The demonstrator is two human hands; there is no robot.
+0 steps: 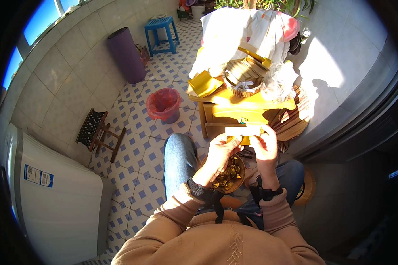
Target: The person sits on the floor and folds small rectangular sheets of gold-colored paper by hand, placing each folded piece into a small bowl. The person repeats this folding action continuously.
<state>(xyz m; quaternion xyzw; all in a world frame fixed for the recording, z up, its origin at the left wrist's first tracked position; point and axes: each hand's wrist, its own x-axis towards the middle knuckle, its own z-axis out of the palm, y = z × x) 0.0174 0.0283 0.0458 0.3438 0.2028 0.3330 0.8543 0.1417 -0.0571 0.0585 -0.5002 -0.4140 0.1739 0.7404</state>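
Both hands hold one partly folded sheet of gold and pale paper [242,132] in front of the wooden cabinet [219,116]. My left hand [223,152] pinches its left end, thumb on the near side. My right hand [266,142] grips its right end between thumb and fingers. Below them, between the knees, a round basket [241,184] holds several folded gold paper pieces [229,175]. On the cabinet top lie gold sheets [205,83] and a wicker basket [242,91] filled with stacked paper.
A bin with a red liner [164,104] stands left of the cabinet. Further left are a folding stool [99,131], a purple roll [127,56], a blue plastic stool [161,25] and a white appliance [59,205]. Clear plastic bags [280,81] lie on the cabinet's right side.
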